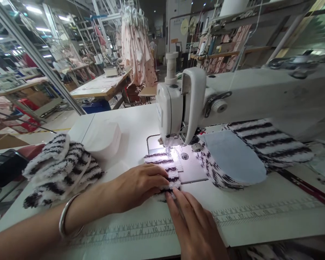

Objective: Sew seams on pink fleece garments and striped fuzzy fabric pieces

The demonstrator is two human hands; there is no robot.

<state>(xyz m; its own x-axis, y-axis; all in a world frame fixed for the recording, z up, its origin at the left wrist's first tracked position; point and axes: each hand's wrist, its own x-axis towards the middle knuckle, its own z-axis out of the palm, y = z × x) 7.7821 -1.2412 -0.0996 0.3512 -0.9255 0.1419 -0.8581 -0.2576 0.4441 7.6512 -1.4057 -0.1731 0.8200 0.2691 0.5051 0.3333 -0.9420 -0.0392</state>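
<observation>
Underneath everything, the white surface [141,122] carries printed ruler markings [141,231] along its near edge. Both the left hand [137,186] and right hand [195,225] lie flat, fingers extended, pressing a striped fleece piece [164,168] just under the sewing machine [184,104] needle. Stacked fleece pieces [59,162] sit left; behind, pink garments [137,43] hang among worktables [100,86].

Small black-and-white striped fuzzy fabric piece [165,169], flat on the sewing-machine bed, far end under the presser foot.
</observation>
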